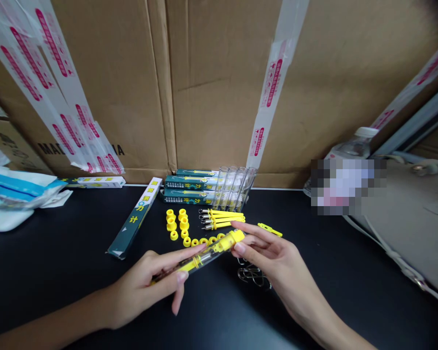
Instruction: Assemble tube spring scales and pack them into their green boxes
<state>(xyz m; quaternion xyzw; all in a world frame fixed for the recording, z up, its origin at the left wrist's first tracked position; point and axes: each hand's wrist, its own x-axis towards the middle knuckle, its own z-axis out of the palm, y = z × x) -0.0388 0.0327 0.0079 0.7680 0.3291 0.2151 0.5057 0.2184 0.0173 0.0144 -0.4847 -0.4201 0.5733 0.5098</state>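
A clear tube (206, 256) with yellow and metal parts inside lies tilted between my hands, its right end topped by a yellow cap (236, 236). My left hand (149, 284) grips the tube's lower left part between thumb and fingers. At the capped end, my right hand (273, 257) pinches the cap with thumb and fingers. Behind the tube are several yellow caps and rings (171, 224) and several yellow strips with metal springs (224, 219). Metal hooks (253, 276) lie beside my right hand, partly hidden by it. A small yellow piece (270, 229) rests just beyond that hand.
Several clear tubes (235, 187) lean on green and white boxes (188, 197) at the back. Another box (135, 218) lies at left, near plastic packaging (18, 194). A bottle (354, 146) and a beige bag (409, 218) are at right. Large cardboard (219, 97) stands behind.
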